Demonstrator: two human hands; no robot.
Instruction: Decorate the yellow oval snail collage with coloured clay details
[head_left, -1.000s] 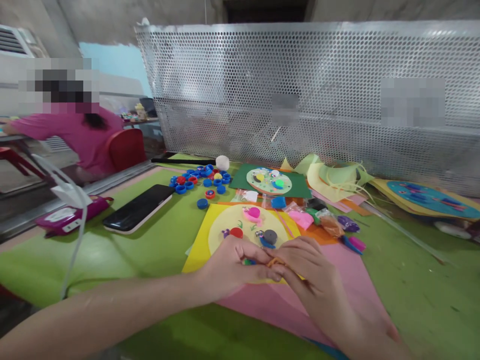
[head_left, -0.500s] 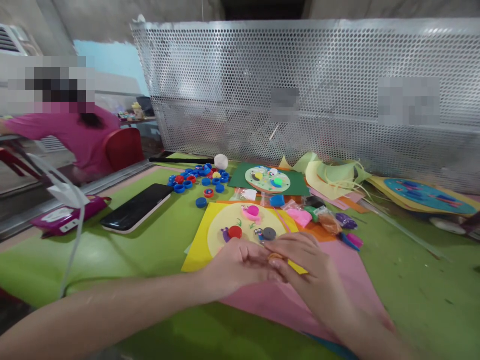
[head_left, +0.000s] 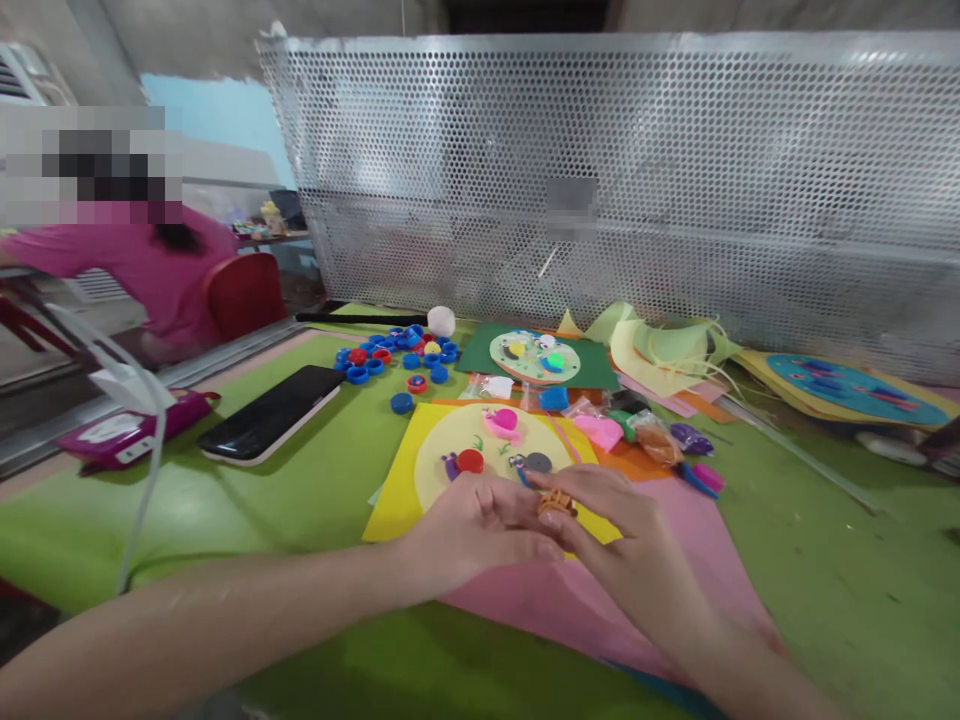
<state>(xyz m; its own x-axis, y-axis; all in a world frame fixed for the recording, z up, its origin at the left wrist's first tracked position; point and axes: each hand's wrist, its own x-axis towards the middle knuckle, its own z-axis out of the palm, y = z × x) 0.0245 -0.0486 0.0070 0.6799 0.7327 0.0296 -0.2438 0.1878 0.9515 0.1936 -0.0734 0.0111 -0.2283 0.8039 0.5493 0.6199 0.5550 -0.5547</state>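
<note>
The small orange clay bit (head_left: 556,500) sits right at the fingertips, just above the near edge of a yellow sheet (head_left: 394,495) on the green desk (head_left: 300,500). The person's right hand (head_left: 626,545) is pinching it between thumb and forefinger. The left hand (head_left: 472,535) comes in from 9 o'clock with its fingers curled up against the clay. Whether it's actually gripping or just touching, can't tell from here.

At 12 o'clock, just past the hands, there's a pale round disc (head_left: 450,445) on the yellow sheet, with a red cap (head_left: 470,461), a grey cap (head_left: 538,462) and a pink clay snail (head_left: 503,423) on it. Under the right wrist lies a pink paper sheet (head_left: 697,570).

Out at 1 o'clock is a scatter of little clay bags (head_left: 660,440). Further off at 12 o'clock a second decorated disc (head_left: 535,357) lies on a dark green sheet (head_left: 480,352). At 11 o'clock there's a pile of blue and red bottle caps (head_left: 397,355) with a white ball (head_left: 442,321) behind it. A black smartphone (head_left: 266,413) lies flat at 10 o'clock, and a pink pouch (head_left: 131,435) is further out at 9 o'clock, with a white cable (head_left: 150,440) running across it.

Way over at 2 o'clock is a blue round craft (head_left: 855,390). A perforated metal screen (head_left: 675,180) runs along the back of the desk. A co-worker in a pink shirt (head_left: 142,270) sits on a red chair (head_left: 244,295) far off at 10 o'clock.
</note>
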